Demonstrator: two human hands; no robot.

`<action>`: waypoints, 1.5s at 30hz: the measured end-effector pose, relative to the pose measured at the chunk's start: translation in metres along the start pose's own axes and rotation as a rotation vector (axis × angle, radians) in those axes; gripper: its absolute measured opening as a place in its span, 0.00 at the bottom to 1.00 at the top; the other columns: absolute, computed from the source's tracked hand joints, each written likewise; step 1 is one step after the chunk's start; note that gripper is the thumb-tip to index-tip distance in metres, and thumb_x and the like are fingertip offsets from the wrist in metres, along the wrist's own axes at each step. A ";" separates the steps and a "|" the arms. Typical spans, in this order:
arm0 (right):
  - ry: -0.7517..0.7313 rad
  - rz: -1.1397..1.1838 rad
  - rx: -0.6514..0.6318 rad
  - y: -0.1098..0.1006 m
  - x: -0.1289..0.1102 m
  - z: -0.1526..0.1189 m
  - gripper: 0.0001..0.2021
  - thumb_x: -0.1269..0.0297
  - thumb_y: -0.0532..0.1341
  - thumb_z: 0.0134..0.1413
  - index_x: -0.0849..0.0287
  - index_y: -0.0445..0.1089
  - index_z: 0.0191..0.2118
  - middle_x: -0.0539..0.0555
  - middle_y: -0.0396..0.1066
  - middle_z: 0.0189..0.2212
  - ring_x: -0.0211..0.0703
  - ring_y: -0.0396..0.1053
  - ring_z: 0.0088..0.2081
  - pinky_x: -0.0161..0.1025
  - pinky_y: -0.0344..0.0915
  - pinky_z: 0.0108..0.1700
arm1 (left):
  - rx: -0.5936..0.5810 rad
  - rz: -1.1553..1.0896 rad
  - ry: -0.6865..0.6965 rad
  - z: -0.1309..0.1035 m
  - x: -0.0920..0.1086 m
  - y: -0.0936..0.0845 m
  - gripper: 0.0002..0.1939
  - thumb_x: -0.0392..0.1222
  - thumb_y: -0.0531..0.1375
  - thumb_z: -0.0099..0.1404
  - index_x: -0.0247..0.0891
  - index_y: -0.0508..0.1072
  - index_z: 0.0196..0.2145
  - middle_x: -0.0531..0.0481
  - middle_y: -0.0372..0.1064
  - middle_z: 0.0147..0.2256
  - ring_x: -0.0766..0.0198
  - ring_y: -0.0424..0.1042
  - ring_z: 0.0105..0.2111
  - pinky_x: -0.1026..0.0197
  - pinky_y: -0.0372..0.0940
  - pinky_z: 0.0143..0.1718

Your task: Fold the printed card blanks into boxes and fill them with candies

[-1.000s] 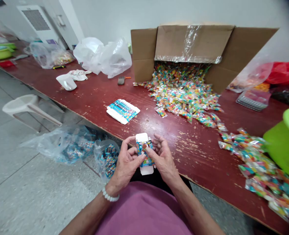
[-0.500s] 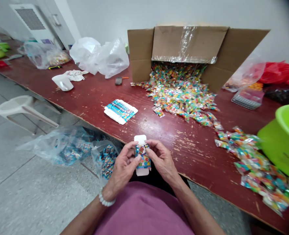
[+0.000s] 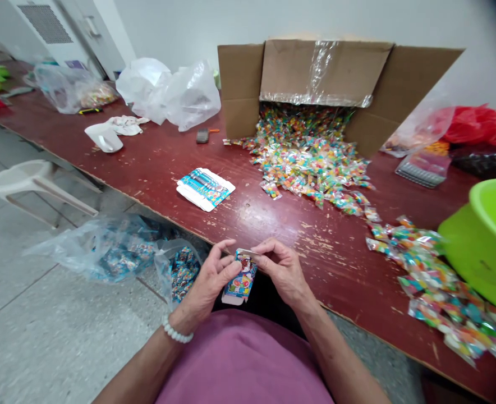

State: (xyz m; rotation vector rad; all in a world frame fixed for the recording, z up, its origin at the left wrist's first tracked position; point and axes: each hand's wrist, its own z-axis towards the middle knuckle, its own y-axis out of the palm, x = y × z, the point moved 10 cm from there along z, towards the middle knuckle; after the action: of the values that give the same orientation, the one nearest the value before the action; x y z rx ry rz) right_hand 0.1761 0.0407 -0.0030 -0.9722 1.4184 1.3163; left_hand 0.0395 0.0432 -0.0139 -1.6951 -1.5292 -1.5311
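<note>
A small printed candy box (image 3: 240, 280), blue with colourful pictures, is held over my lap at the table's front edge. My left hand (image 3: 212, 275) grips its left side, thumb across the front. The fingers of my right hand (image 3: 280, 270) pinch the white flap at the box's top, which is folded over toward me. A pale flap shows at the bottom end. Flat blue-and-white cartons (image 3: 206, 189) lie in a small stack on the red table (image 3: 168, 168) beyond my hands.
Wrapped candies (image 3: 311, 168) spill from an open cardboard box (image 3: 324, 70) and run right to a green basin (image 3: 479, 247). Bags of blue packets (image 3: 125, 252) sit on the floor at left, near a white stool (image 3: 24, 179). A white scoop (image 3: 104, 138) lies farther back.
The top flap, upright before, is now bent over the box's top by my right hand. The box has tilted, its lower end swinging left. The view has shifted slightly.
</note>
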 end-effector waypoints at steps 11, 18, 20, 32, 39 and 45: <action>-0.062 -0.303 -0.120 0.009 -0.019 0.002 0.09 0.57 0.65 0.60 0.57 0.74 0.35 0.52 0.74 0.31 0.40 0.72 0.31 0.38 0.69 0.35 | -0.018 0.088 -0.169 0.005 -0.028 0.006 0.33 0.68 0.50 0.67 0.36 0.73 0.49 0.46 0.75 0.29 0.66 0.70 0.18 0.66 0.62 0.19; 0.065 -0.214 -0.193 0.016 -0.012 0.007 0.11 0.56 0.63 0.60 0.59 0.75 0.36 0.51 0.75 0.28 0.37 0.71 0.22 0.34 0.67 0.25 | -0.045 0.213 -0.111 0.009 -0.020 0.008 0.38 0.73 0.49 0.64 0.33 0.76 0.44 0.45 0.74 0.26 0.67 0.68 0.16 0.66 0.62 0.18; 0.066 -0.216 -0.159 0.014 -0.011 0.007 0.11 0.56 0.62 0.61 0.59 0.74 0.36 0.50 0.75 0.26 0.37 0.71 0.21 0.34 0.66 0.24 | -0.040 0.212 -0.111 0.010 -0.020 0.008 0.39 0.73 0.49 0.63 0.31 0.77 0.42 0.45 0.74 0.25 0.66 0.69 0.16 0.66 0.63 0.18; -0.131 -0.303 -0.240 0.030 -0.028 -0.008 0.10 0.61 0.58 0.67 0.54 0.75 0.36 0.55 0.76 0.46 0.45 0.74 0.46 0.44 0.69 0.49 | 0.007 0.064 -0.161 0.008 -0.034 -0.002 0.37 0.69 0.54 0.64 0.36 0.69 0.57 0.50 0.71 0.24 0.66 0.68 0.16 0.66 0.61 0.16; -0.151 -0.622 -0.202 0.011 -0.017 0.044 0.11 0.58 0.59 0.63 0.56 0.75 0.32 0.52 0.76 0.34 0.44 0.73 0.39 0.40 0.68 0.45 | 0.022 -0.036 -0.157 0.008 -0.033 -0.007 0.26 0.60 0.60 0.65 0.41 0.68 0.52 0.51 0.74 0.31 0.65 0.73 0.22 0.65 0.65 0.23; 0.004 -0.887 0.372 -0.088 -0.021 0.154 0.07 0.64 0.62 0.56 0.60 0.73 0.40 0.61 0.71 0.44 0.58 0.67 0.52 0.54 0.60 0.55 | -0.017 -0.083 -0.279 -0.001 -0.048 -0.016 0.19 0.51 0.67 0.61 0.37 0.72 0.45 0.46 0.74 0.39 0.65 0.73 0.34 0.64 0.66 0.35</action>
State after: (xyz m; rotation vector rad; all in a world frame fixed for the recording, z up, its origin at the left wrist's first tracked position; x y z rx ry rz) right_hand 0.2836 0.1831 -0.0017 -1.1417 0.9765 0.3806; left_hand 0.0345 0.0256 -0.0612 -1.9430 -1.7471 -1.3958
